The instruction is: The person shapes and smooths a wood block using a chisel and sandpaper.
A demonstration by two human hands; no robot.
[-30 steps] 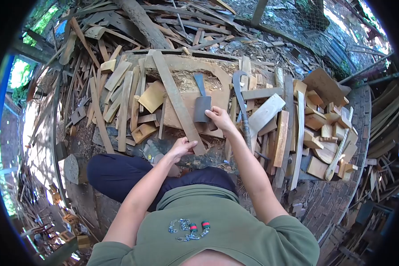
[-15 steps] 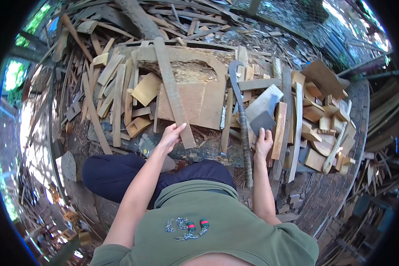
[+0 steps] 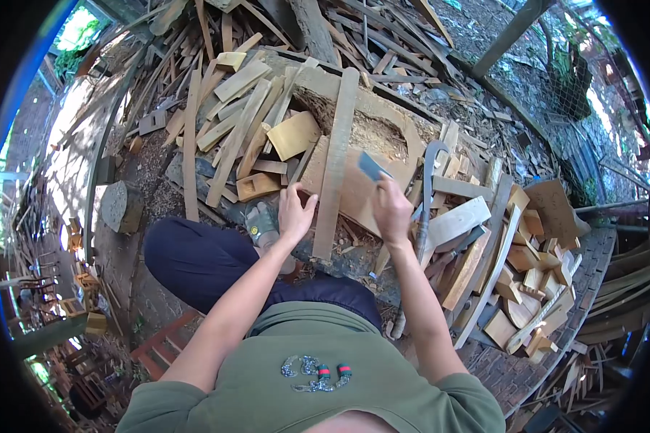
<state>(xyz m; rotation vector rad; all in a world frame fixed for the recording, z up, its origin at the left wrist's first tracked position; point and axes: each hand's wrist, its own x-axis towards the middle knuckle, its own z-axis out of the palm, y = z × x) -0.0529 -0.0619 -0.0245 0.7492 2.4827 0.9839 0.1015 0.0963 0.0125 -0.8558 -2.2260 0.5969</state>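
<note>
My right hand (image 3: 393,215) is closed on a small flat grey-blue sheet (image 3: 372,167), raised over the right side of a broad wooden board. Whether the sheet is metal or abrasive paper I cannot make out. A long narrow plank (image 3: 337,159) lies across the broad board (image 3: 361,198), its near end close to my lap. Beside the plank's left edge is my left hand (image 3: 295,213), thumb and forefinger apart, with nothing visible held. A curved hooked blade with a long wrapped handle (image 3: 424,195) lies just right of my right hand.
Loose wood strips (image 3: 238,137) and a yellowish block (image 3: 294,135) lie on the left. To the right are a pale board (image 3: 458,220), a dark-handled tool (image 3: 466,240) and a heap of wood offcuts (image 3: 534,289). A cut log (image 3: 120,207) stands left of my knee.
My right hand has brought the flat sheet leftward, from above the pale board to beside the plank. My left hand has let go of the plank's near end. The view has turned.
</note>
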